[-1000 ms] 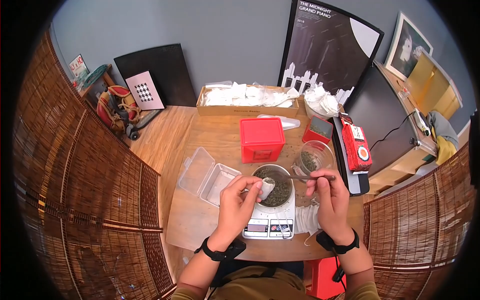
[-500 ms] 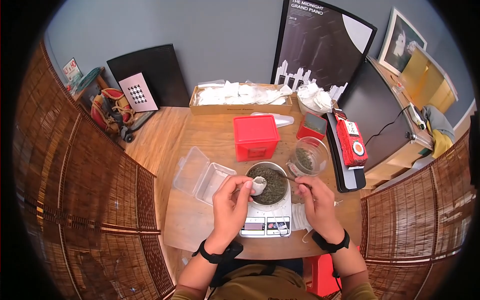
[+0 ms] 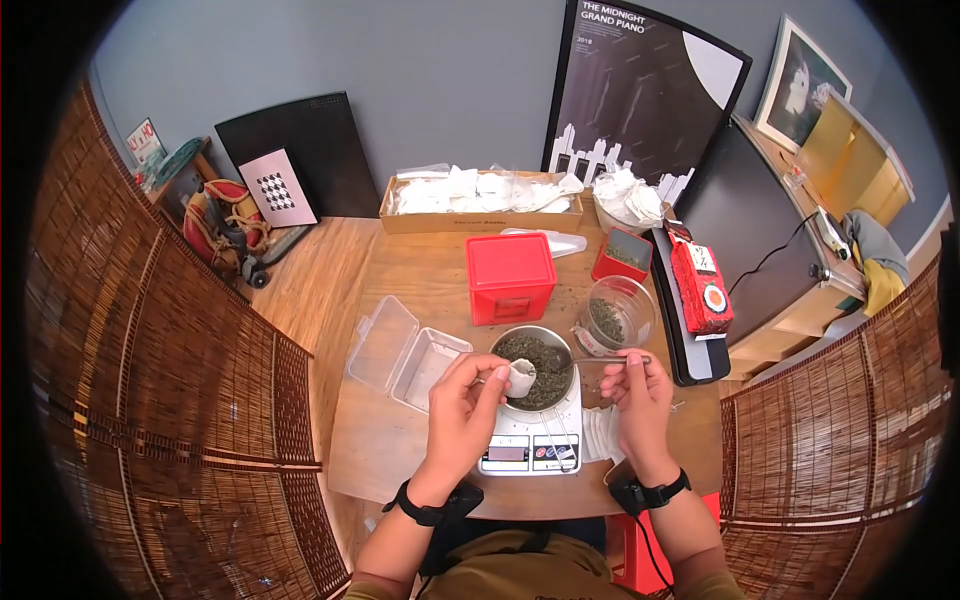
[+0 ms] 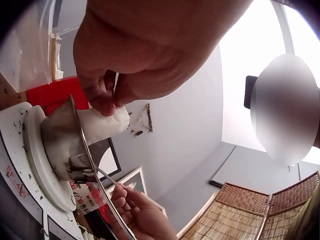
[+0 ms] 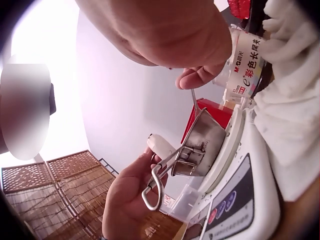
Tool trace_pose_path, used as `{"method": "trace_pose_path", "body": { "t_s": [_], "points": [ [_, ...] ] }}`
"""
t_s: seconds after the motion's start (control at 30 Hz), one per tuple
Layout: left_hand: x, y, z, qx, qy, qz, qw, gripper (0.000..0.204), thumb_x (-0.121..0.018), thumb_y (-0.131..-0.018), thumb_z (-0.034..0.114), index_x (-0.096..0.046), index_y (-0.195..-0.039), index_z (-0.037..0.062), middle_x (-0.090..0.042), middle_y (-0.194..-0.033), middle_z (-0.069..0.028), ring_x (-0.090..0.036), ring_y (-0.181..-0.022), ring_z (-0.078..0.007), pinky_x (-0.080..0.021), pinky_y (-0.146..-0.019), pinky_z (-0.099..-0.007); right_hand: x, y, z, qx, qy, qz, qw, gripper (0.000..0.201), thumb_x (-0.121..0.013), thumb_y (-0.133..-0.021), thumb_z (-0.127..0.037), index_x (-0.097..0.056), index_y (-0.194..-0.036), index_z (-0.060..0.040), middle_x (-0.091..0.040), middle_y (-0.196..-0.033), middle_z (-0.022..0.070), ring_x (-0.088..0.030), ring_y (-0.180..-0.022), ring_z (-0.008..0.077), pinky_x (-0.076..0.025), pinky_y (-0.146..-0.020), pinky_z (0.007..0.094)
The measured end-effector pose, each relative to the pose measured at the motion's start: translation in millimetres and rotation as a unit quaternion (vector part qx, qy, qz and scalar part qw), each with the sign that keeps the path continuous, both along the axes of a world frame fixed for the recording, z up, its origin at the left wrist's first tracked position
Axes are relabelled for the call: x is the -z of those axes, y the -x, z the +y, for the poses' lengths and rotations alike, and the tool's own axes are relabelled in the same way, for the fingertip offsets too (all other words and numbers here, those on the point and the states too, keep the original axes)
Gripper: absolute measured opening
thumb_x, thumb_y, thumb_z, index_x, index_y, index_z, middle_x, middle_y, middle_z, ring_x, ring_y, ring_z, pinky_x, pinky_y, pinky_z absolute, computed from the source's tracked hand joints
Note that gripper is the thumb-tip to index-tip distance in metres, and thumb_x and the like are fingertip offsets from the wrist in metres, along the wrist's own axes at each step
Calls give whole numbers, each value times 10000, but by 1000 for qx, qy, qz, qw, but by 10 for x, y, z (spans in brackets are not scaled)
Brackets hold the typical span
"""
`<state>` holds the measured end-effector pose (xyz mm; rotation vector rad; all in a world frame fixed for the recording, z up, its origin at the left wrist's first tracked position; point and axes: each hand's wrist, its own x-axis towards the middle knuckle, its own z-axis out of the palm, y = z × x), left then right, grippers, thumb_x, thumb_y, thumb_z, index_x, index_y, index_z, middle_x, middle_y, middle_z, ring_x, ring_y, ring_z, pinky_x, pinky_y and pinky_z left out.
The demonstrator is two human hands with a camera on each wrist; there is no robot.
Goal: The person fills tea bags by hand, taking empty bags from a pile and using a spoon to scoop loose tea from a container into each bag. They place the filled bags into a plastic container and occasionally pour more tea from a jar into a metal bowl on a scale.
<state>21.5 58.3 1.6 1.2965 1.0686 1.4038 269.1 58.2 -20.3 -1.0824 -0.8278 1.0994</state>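
Note:
My left hand [image 3: 465,410] pinches a small white tea bag [image 3: 521,380] between thumb and fingertips, its open mouth upward. The bag stands over the near left side of a metal bowl [image 3: 532,408] filled with dried, crumbled tea leaves [image 3: 548,378]. In my right hand [image 3: 643,405] is a thin metal spoon [image 3: 612,359], held by its handle, its head low over the leaves. The bowl sits on a white kitchen scale [image 3: 490,466]; its wire handles [image 5: 161,187] show in the right wrist view.
Left of the scale lies an open clear plastic box [image 3: 385,345]. Behind stand a red canister [image 3: 510,275] and a cardboard box [image 3: 480,222] of white bags. To the right are a clear tub [image 3: 640,320] with leaves, a red packet [image 3: 703,290] and white bags [image 3: 598,432].
The spoon has dipped from beside the bag into the leaves, and its handle now lies flatter, with my right hand drawn slightly right. My left hand keeps hold of the tea bag.

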Motion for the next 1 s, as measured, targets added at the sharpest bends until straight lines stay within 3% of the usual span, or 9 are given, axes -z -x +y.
{"method": "trace_pose_path", "body": {
  "t_s": [0.37,0.5,1.0],
  "points": [
    [-39,-30,10,-7,-9,19,1000,126,-685,-1068,4,-752,-1141,-73,-693,-1144,-94,-684,-895,-108,-577,-755,-250,-229,-51,25,-20,11,115,993,223,-564,-1177,-257,-641,-1232,-56,-718,-962,42,-640,-783,96,-557,-718,285],
    [-36,-47,24,-22,-16,27,999,123,-708,-1058,22,-757,-1133,-62,-724,-1084,-108,-707,-900,-133,-596,-747,-275,-394,-28,37,-43,5,117,992,228,-557,-1180,-259,-635,-1243,-54,-711,-973,41,-633,-798,96,-554,-725,283],
    [-83,-86,45,-14,8,6,1000,127,-699,-1064,12,-756,-1133,-78,-682,-1096,-81,-680,-848,-105,-568,-712,-242,-600,117,32,-71,-39,34,996,252,-552,-1183,-246,-633,-1266,-21,-700,-990,47,-621,-812,103,-557,-754,277]
  ]
}}
